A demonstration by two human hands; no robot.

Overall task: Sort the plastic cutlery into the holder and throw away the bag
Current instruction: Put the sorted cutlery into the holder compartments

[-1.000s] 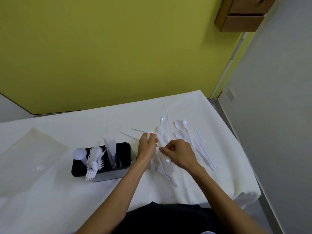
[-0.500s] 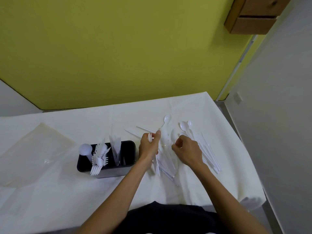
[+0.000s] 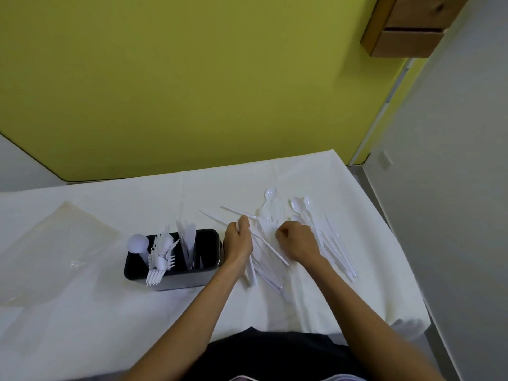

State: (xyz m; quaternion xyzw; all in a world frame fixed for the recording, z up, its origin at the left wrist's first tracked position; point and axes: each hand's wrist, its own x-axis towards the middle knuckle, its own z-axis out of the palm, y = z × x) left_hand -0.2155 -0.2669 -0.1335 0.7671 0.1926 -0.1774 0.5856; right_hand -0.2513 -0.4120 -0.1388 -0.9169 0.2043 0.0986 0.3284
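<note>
Two hands work the cutlery pile [image 3: 332,243] on a white-covered table [image 3: 82,339], placed much as they were half a second earlier.

Largest on the table is the clear bag [image 3: 55,251], lying flat at the 9 o'clock side and unmoved. At 3 o'clock of the bag stands the black holder [image 3: 176,273], with the same forks [image 3: 158,268] and knives [image 3: 188,243] upright in it, and the cutlery pile lies at 3 o'clock of the holder. The left hand [image 3: 238,240], just beside the holder, keeps its grip closed round a bundle of white handles that stick out toward 6 o'clock. The right hand [image 3: 298,240] rests on the pile with its fingers curled. Whether its grip has hold of anything cannot be told. It sits a little farther from the left hand than a second ago.
</note>
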